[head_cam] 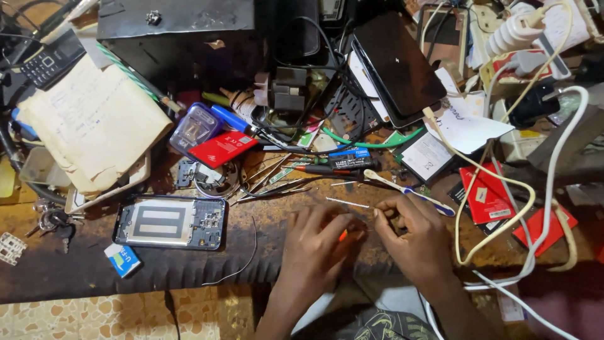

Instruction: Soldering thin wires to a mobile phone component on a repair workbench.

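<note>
My left hand [318, 242] rests on the worn wooden bench [94, 271], its fingers curled around a small orange-tipped tool [343, 235]. Beside it my right hand [418, 242] pinches something tiny between thumb and fingertips; the item is too small to make out. The two hands nearly touch at the fingertips. Just beyond them lie a thin metal pin [348, 203], a toothbrush [406, 190] and several tweezers [270, 189]. An opened phone [170, 222] lies face down to the left with its back removed.
Clutter fills the far bench: a dark phone [396, 66], red battery packs [221, 149], a black box [182, 38], papers [94, 119], a keypad phone [50, 60], keys [53, 221], a loose wire [242, 264]. White and cream cables [535, 208] loop at right beside a power strip [522, 28].
</note>
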